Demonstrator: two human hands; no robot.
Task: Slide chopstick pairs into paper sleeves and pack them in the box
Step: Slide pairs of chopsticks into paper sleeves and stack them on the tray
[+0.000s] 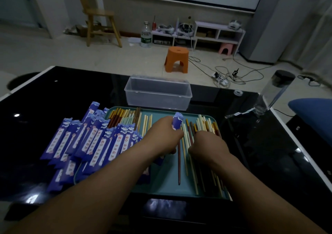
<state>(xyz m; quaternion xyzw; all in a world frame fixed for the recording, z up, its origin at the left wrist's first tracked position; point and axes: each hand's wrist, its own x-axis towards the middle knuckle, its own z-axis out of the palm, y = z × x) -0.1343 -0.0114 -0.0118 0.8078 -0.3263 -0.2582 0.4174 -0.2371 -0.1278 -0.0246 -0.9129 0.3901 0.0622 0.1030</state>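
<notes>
Early stage: clear plastic box [158, 97] is seen empty behind teal tray [167, 180] of loose chopsticks [206, 126]; one purple paper sleeve [177, 121] is gripped by the left hand [161, 135], while the grasp of the right hand [208, 147] cannot be told.

We're scanning the paper sleeves [93, 140]: each one has a white strip with red characters and a round red seal, but we can't make any of them out. The green label on the water bottle [145, 36] on the floor is too blurred for us as well.
</notes>
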